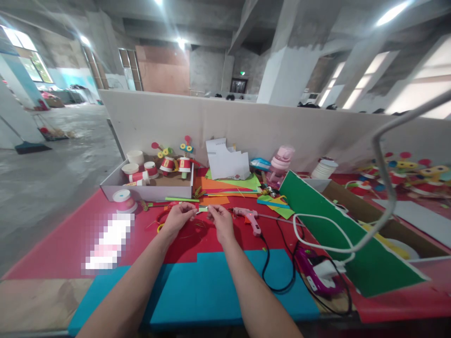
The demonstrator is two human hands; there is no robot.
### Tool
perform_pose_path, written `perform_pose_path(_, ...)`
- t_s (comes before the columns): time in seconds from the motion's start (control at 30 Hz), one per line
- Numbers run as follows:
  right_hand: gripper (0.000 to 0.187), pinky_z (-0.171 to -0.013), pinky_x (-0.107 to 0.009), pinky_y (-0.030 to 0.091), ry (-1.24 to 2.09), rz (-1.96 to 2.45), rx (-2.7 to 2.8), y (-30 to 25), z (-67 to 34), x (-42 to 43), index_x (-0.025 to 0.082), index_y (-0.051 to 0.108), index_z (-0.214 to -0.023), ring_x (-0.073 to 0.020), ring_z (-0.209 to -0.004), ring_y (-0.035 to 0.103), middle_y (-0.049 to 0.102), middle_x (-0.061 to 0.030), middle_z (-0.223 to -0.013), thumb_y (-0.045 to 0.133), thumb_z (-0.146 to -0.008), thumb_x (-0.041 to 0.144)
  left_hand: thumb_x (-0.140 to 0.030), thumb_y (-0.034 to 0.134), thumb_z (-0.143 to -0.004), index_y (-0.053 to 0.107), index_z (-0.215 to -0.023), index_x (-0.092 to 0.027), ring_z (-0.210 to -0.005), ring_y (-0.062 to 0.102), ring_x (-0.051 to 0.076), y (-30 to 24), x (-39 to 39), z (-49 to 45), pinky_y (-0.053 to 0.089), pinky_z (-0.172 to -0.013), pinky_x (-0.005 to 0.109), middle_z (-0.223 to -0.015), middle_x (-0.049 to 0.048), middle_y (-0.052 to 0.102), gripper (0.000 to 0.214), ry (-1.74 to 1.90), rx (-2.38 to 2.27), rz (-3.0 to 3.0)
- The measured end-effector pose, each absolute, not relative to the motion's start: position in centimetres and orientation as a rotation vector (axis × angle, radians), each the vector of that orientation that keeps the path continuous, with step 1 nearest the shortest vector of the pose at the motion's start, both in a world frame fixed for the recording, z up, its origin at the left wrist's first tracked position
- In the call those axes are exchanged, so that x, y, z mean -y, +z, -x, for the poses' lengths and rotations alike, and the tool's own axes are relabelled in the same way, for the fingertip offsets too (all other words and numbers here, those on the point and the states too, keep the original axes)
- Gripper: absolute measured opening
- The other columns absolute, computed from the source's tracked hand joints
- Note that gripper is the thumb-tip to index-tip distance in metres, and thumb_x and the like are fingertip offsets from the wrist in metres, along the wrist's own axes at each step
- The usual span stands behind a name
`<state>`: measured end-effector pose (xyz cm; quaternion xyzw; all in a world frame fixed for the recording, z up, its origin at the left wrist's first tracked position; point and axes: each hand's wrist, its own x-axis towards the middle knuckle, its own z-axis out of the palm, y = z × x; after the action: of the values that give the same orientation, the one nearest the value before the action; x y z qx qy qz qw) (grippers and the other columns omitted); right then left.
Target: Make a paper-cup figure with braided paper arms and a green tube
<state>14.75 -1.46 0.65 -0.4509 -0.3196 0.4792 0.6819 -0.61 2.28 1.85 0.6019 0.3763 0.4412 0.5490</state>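
In the head view, my left hand and my right hand are close together above the red tabletop. Between them stretches a small pale green strip, pinched at each end by fingertips. Its material is too small to make out. Just right of my right hand lies a pink glue gun with a small red light on its body. Yellow-handled scissors are partly hidden behind my left hand. Beyond my fingers are coloured paper strips.
A white box at the back left holds paper cups and cup figures. One cup stands before it. A green board, purple power strip and looping cables are on the right. Blue sheets cover the front edge. A pink bottle stands behind.
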Motion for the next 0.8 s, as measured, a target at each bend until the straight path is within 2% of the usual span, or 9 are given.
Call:
perform_pose_path(0.23, 0.035, -0.066, -0.027, 0.051, 1.435, 0.826, 0.685, 0.7, -13.7, 1.9, 0.019, 0.064, -0.078, -0.0103, -0.057, 0.058, 0.062, 0.0044, -0.061, 0.083, -0.052, 0.033, -0.037, 0.073, -0.069, 0.064, -0.076, -0.014, -0.054, 0.049, 0.009, 2.1, -1.8, 0.5, 0.038, -0.056, 0.022, -0.059, -0.0018, 0.058, 0.026, 0.990, -0.815, -1.401)
perform_pose_path(0.8, 0.040, -0.067, -0.026, 0.053, 1.402, 0.798, 0.677, 1.3, -13.4, 2.4, 0.019, 0.068, -0.083, -0.0107, -0.062, 0.061, 0.069, 0.0006, -0.074, 0.086, -0.052, 0.036, -0.033, 0.071, -0.067, 0.064, -0.075, -0.014, -0.053, 0.048, 0.008, 1.8, -2.0, 0.4, 0.037, -0.054, 0.020, -0.059, -0.0016, 0.058, 0.021, 1.016, -0.870, -1.406)
